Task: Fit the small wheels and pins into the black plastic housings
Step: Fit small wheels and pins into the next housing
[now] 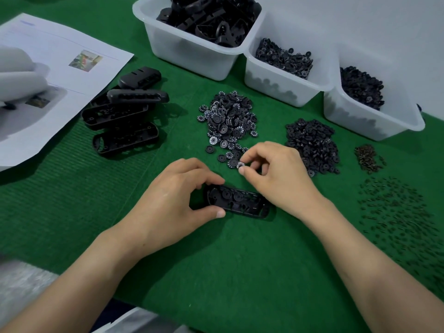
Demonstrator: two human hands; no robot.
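Observation:
A black oblong housing (242,201) lies on the green mat in front of me with two small wheels seated in its left half. My left hand (175,200) grips its left end between thumb and fingers. My right hand (276,174) hovers just above the housing's right part and pinches a small numbered wheel (240,165) between thumb and forefinger. A heap of numbered wheels (228,118) lies behind my hands. To its right is a heap of plain black discs (312,145). Thin dark pins (396,212) are scattered at the right.
Several black housings (125,111) are stacked at the left beside a printed sheet (60,68). Three translucent bins stand at the back: housings (192,51), wheels (276,80), discs (355,116). A small pile of brown springs or screws (368,158) lies at the right.

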